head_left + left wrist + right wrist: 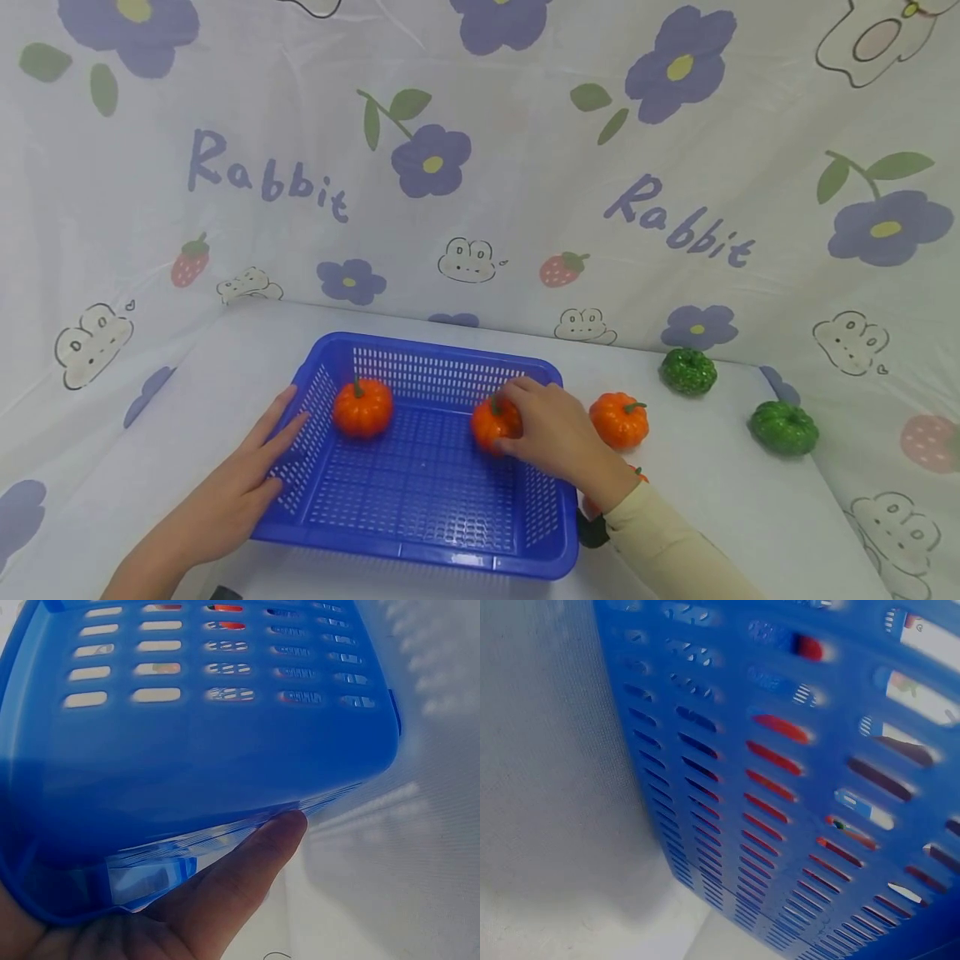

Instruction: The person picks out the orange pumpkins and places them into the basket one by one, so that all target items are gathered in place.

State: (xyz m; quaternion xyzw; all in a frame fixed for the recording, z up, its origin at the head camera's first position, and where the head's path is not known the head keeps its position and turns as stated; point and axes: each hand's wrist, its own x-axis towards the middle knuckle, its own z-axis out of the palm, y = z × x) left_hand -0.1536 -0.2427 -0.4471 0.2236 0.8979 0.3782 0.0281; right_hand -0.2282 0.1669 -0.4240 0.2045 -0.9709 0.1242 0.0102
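A blue plastic basket [420, 554] with slotted walls sits on the white table. My right hand [551, 429] reaches over its right wall and grips a small orange pumpkin [491, 425], thumb on the near side and fingers over the top. Another orange pumpkin [363, 408] rests inside at the left. Straight fingers of my left hand [225, 496] lie against the basket's left side and rim. In the left wrist view, one finger [277, 836] touches the outside of the basket wall [202, 750]. Orange-red shows through the slots of the basket wall [705, 776] in the right wrist view; the right hand is hidden there.
Right of the basket stands an orange pumpkin [619, 421]. Farther right are two green pumpkins, one glittery [688, 372] and one smoother [784, 428]. A dark object [592, 531] and an orange-red one [589, 506] are partly hidden by the right forearm. A printed curtain [510, 208] hangs behind.
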